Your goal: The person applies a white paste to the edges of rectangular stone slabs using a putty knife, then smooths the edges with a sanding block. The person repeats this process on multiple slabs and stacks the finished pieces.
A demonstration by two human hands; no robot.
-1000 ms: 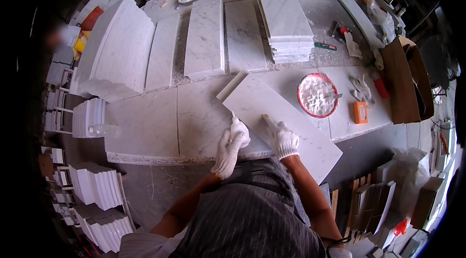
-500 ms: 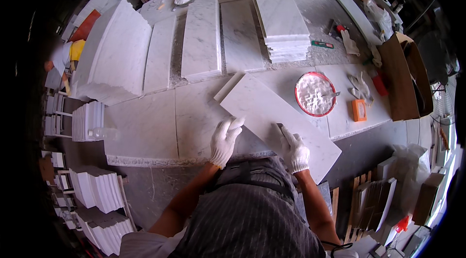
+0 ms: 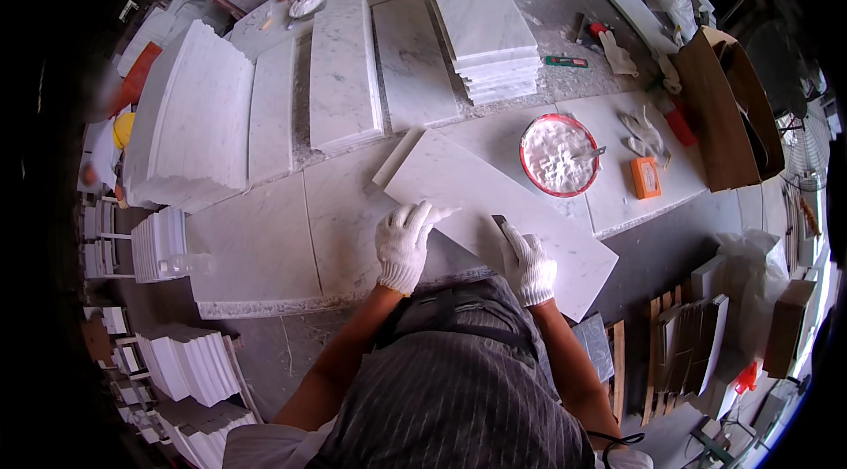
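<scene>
A pale grey-veined marble slab lies slantwise over the front edge of the worktable, with another slab edge showing beneath its far left end. My right hand, in a white knit glove, is closed round a small putty knife with a dark flat end, above the slab's near side. My left hand, gloved alike, is at the slab's left edge with its fingers drawn together. A pale, blurred bit shows at those fingertips; what it is I cannot make out. Right of the slab stands a red-rimmed bowl of white paste with a spatula in it.
Stacked marble slabs stand farther back, others to the left. An orange box, loose gloves and a cardboard box are at the right. A person in a yellow garment is at far left.
The view has shifted a little, so the table things sit more to the left. My left fingertips now reach over the slab's edge; my right hand keeps its hold on the putty knife.
</scene>
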